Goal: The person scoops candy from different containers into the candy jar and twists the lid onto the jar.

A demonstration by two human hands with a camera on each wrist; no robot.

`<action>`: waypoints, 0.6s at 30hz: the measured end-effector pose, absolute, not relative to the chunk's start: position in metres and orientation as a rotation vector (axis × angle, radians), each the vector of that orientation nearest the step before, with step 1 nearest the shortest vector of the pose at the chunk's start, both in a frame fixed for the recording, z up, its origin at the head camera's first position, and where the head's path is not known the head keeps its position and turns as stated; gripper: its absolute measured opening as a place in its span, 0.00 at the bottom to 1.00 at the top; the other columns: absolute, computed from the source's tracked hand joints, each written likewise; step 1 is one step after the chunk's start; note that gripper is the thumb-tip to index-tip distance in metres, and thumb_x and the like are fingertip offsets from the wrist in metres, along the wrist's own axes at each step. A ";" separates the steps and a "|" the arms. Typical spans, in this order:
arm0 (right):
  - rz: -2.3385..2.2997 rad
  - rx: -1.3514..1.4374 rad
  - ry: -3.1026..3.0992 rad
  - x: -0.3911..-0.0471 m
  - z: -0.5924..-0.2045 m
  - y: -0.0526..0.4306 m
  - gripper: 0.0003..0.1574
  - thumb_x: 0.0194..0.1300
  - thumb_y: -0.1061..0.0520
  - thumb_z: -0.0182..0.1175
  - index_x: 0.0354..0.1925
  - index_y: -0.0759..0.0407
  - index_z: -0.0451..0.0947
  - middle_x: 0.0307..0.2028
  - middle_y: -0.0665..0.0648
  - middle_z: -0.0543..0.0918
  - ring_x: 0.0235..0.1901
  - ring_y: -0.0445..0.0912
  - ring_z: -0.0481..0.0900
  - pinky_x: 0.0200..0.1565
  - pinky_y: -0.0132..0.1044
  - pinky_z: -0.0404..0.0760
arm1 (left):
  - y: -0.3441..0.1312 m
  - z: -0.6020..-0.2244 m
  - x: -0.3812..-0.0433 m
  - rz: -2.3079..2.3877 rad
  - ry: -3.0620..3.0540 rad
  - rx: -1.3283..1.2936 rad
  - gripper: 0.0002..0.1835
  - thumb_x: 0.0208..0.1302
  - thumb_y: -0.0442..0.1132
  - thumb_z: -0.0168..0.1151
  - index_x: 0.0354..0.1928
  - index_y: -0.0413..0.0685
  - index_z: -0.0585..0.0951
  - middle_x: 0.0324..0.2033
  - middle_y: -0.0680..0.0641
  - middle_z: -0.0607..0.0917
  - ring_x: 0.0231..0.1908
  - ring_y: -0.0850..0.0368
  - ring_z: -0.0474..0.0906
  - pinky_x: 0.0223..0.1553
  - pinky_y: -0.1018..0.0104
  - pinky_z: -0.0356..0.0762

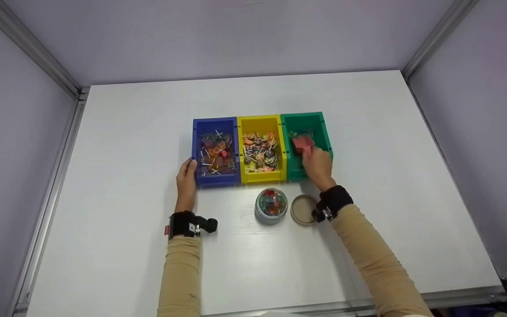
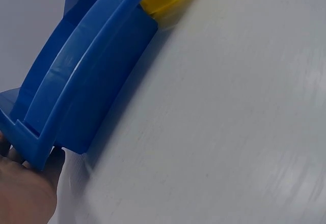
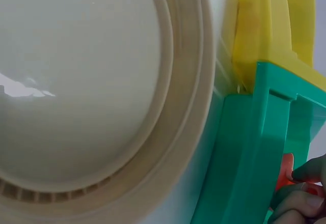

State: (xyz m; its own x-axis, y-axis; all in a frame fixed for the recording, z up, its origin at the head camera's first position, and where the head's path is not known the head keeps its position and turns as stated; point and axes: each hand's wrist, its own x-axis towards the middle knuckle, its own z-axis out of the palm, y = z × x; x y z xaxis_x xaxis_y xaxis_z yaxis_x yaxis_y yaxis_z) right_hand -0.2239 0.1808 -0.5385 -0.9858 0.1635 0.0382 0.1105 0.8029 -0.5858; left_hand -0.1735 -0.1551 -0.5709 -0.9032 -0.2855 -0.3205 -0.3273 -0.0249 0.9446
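Observation:
My right hand (image 1: 318,167) grips the handle of a red scoop (image 1: 303,143), which dips into the green bin (image 1: 295,171) over clear-wrapped candy. The right wrist view shows its fingers pinching the red handle (image 3: 286,168) past the green front wall. At the left end, my left hand (image 1: 186,182) holds the front corner of the blue bin (image 1: 216,179), thumb (image 2: 55,165) against the wall below the rim. Assorted lollipops (image 1: 216,154) fill the blue bin. Between the two stands a yellow bin (image 1: 262,177) with striped lollipops (image 1: 260,154).
In front of the bins stands a clear jar (image 1: 261,216) heaped with colourful candy (image 1: 272,201). Its round beige lid (image 1: 295,217) lies just right of it, under my right wrist, and looms large in the right wrist view. Pale walls (image 1: 244,39) enclose the white table (image 1: 121,198).

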 end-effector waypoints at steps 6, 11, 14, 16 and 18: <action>0.956 -0.239 -2.918 -0.225 -0.538 0.176 0.20 0.71 0.54 0.50 0.26 0.66 0.74 0.20 0.53 0.66 0.23 0.47 0.68 0.23 0.33 0.62 | -0.154 -0.571 -0.174 2.136 2.167 -0.689 0.29 0.75 0.50 0.45 0.71 0.43 0.62 0.72 0.41 0.63 0.75 0.47 0.54 0.77 0.56 0.53; 0.957 -0.254 -2.892 -0.222 -0.543 0.177 0.20 0.72 0.54 0.50 0.36 0.71 0.78 0.25 0.63 0.78 0.26 0.49 0.71 0.27 0.40 0.72 | -0.153 -0.571 -0.174 2.140 2.158 -0.688 0.29 0.75 0.50 0.45 0.71 0.42 0.61 0.72 0.41 0.63 0.75 0.47 0.54 0.78 0.56 0.52; 0.960 -0.245 -2.885 -0.220 -0.545 0.178 0.21 0.73 0.54 0.49 0.39 0.72 0.79 0.29 0.67 0.82 0.27 0.51 0.73 0.31 0.45 0.76 | -0.153 -0.571 -0.175 2.137 2.151 -0.697 0.30 0.75 0.51 0.45 0.71 0.43 0.61 0.73 0.41 0.63 0.75 0.48 0.54 0.78 0.56 0.52; 0.957 -0.224 -2.882 -0.219 -0.546 0.177 0.21 0.73 0.53 0.49 0.39 0.71 0.79 0.28 0.68 0.81 0.27 0.52 0.74 0.32 0.46 0.77 | -0.154 -0.572 -0.175 2.139 2.146 -0.701 0.30 0.75 0.51 0.45 0.72 0.43 0.61 0.73 0.41 0.62 0.75 0.48 0.53 0.78 0.57 0.52; 0.949 -0.200 -2.876 -0.220 -0.547 0.177 0.22 0.73 0.53 0.49 0.37 0.71 0.79 0.27 0.67 0.81 0.27 0.53 0.75 0.32 0.47 0.77 | -0.154 -0.572 -0.174 2.150 2.134 -0.699 0.30 0.75 0.51 0.45 0.72 0.43 0.61 0.73 0.41 0.62 0.75 0.48 0.53 0.78 0.57 0.52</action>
